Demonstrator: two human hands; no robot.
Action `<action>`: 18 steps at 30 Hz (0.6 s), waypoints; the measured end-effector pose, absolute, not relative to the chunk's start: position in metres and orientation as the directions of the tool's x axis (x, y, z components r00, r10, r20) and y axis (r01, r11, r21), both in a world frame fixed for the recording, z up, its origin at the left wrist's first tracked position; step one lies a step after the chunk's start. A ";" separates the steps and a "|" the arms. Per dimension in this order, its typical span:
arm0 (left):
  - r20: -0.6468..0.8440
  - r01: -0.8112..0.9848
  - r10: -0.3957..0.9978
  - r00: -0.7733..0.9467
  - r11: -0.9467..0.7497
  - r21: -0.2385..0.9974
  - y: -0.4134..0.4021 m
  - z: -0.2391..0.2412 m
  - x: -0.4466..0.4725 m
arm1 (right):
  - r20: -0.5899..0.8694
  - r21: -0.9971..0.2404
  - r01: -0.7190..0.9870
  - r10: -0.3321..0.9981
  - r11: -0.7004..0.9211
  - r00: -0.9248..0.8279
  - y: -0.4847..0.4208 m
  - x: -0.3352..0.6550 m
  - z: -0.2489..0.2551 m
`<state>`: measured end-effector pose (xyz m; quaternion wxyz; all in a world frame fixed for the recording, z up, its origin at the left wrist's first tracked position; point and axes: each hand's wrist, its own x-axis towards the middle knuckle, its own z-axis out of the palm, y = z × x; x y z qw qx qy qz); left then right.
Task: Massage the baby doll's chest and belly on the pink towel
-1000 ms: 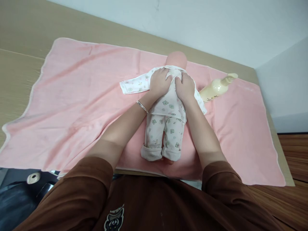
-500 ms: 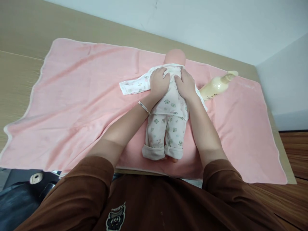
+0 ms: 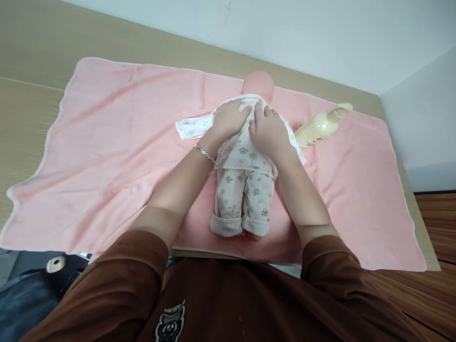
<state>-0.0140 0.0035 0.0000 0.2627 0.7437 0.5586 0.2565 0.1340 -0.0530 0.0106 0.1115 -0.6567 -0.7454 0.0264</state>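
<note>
A baby doll (image 3: 257,84) lies on a pink blanket (image 3: 117,137) with its bald head at the far end; no face shows. It wears a white printed shirt (image 3: 245,156) and matching trousers (image 3: 230,194) with turned-up cuffs. My left hand (image 3: 230,118) rests on the left of the shirt's upper part, thumb out toward the middle. On the right side, my right hand (image 3: 270,132) lies on the shirt with its fingers apart. Both hands touch the cloth near the collar. One sleeve (image 3: 192,127) stretches out to the left.
A pale yellow pump bottle (image 3: 318,128) lies on the blanket right of the doll. The wooden table (image 3: 32,33) meets a white wall (image 3: 302,42) at the back. Below the table's left front edge is a dark bag (image 3: 28,294).
My right hand has shifted inward, its fingers now nearer the middle of the shirt. My left hand has moved slightly left. The doll's position is nearly the same.
</note>
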 end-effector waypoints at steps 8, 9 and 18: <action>-0.010 0.870 0.969 0.247 -0.218 0.442 -0.040 0.040 0.002 | 0.009 -0.281 0.958 0.998 -0.064 0.070 -0.045 0.143 0.033; -0.038 0.883 0.961 0.274 -0.236 0.405 -0.046 0.047 0.002 | 0.001 -0.292 0.952 0.995 -0.092 0.096 -0.039 0.149 0.030; -0.017 0.846 0.962 0.271 -0.230 0.482 -0.013 0.029 -0.015 | 0.006 -0.206 0.977 0.998 0.057 -0.057 -0.041 0.150 0.011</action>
